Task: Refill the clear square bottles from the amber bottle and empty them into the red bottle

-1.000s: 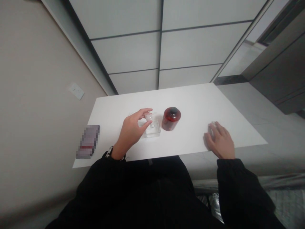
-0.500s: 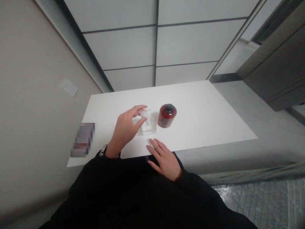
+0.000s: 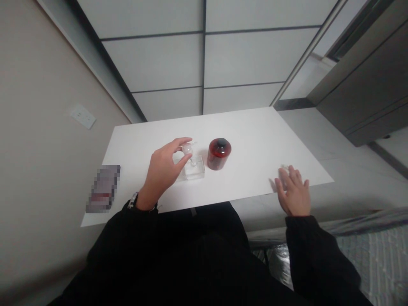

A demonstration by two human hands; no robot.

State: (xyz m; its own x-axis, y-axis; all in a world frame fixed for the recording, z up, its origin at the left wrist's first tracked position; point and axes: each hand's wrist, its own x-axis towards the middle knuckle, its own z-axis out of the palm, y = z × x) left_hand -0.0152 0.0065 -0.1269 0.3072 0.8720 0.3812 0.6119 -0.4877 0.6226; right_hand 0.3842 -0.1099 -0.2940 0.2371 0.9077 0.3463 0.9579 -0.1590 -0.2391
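My left hand pinches a small round translucent piece between thumb and fingers. Thin clear parts stick out from this piece. Just under it sits a clear square-sided container, with the piece's lower end at or over its top. To the right of the container stands a dark red bottle with a black cap, touched by neither hand. At the table's right front edge, my right hand has its fingers closed over a small pale object, mostly hidden by the fingertips.
The white table stands against panelled sliding doors. A blurred-out flat item lies at its left end. A wall socket is on the left wall. Beyond the table's right side are the floor and a dark cabinet.
My right hand has moved far to the right, from in front of the clear container to the table's right edge, with the small pale object. My left hand keeps its pinch in place.
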